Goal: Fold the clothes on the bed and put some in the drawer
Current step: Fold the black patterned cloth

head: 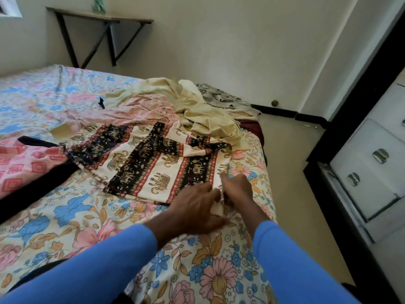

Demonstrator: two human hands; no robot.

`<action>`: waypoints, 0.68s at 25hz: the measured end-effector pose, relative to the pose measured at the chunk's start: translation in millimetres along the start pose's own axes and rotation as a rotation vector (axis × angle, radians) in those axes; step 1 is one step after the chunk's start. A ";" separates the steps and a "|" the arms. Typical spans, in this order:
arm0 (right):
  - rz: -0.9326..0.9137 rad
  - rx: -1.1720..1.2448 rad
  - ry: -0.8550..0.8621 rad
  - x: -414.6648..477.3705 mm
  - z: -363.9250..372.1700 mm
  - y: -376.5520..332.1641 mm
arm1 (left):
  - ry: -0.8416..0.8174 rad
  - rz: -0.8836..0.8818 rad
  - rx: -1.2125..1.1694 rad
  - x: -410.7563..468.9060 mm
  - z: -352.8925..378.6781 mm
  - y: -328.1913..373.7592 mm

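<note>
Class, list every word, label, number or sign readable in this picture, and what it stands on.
No text can be read.
The elephant-print cloth and the flowered bedsheet show only patterns; the drawers carry no labels; the green thing on the shelf is too blurred to tell.

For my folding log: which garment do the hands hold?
The elephant-print garment: left hand and right hand grip its near corner; the cream garment and grey garment beyond lie untouched.

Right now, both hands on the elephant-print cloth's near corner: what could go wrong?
1. The left grip and right grip pinch one corner of the cream-and-black elephant-print cloth; pulling may drag its creased far side askew.
2. It lies close to the floral-sheeted bed's right edge and could slide off.
</note>
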State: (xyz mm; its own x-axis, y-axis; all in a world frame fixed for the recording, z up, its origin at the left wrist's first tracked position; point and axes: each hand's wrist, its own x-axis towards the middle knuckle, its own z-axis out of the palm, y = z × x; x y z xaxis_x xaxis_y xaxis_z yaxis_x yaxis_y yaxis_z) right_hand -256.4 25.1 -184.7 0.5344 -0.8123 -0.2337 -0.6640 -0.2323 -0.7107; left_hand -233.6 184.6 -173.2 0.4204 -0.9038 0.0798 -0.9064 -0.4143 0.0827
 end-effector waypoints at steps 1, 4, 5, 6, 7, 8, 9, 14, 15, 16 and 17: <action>0.055 0.171 -0.046 18.3 -6.5 -8.0 | -0.030 0.071 0.038 -1.7 3.9 14.1; 0.124 0.465 -0.173 70.2 -15.7 -32.7 | -0.054 0.092 0.096 10.3 15.0 34.7; 0.110 0.452 -0.201 81.4 -14.6 -38.3 | -0.048 0.073 0.088 16.5 15.4 37.1; 0.085 0.399 -0.198 93.4 -9.9 -41.2 | -0.045 0.059 0.076 22.9 16.2 37.2; 0.062 0.339 -0.172 100.0 -6.3 -42.6 | -0.042 0.046 0.039 27.6 15.1 37.0; 0.033 0.293 -0.136 102.9 -4.8 -43.1 | -0.052 0.033 -0.026 30.9 11.6 36.7; 0.022 0.268 -0.115 103.3 -5.6 -40.5 | -0.078 0.018 -0.115 33.2 6.8 37.0; 0.112 0.360 -0.100 71.2 -54.7 20.2 | -0.479 0.020 -0.646 23.0 -9.4 69.6; 0.140 0.390 -0.106 61.4 -67.3 38.0 | -0.544 0.047 -0.704 16.5 -9.8 83.0; 0.161 0.426 -0.109 51.7 -78.7 56.5 | -0.582 0.089 -0.716 10.4 -8.5 96.3; 0.167 0.453 -0.105 44.8 -87.1 76.1 | -0.598 0.143 -0.693 5.6 -6.9 109.0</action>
State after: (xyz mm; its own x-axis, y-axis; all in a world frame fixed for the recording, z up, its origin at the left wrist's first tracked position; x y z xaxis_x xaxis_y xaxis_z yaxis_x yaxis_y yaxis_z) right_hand -328.5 -75.6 -191.4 0.5049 -0.7550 -0.4183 -0.4635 0.1717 -0.8693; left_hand -329.7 135.1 -156.9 0.0408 -0.9262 -0.3747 -0.6391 -0.3125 0.7028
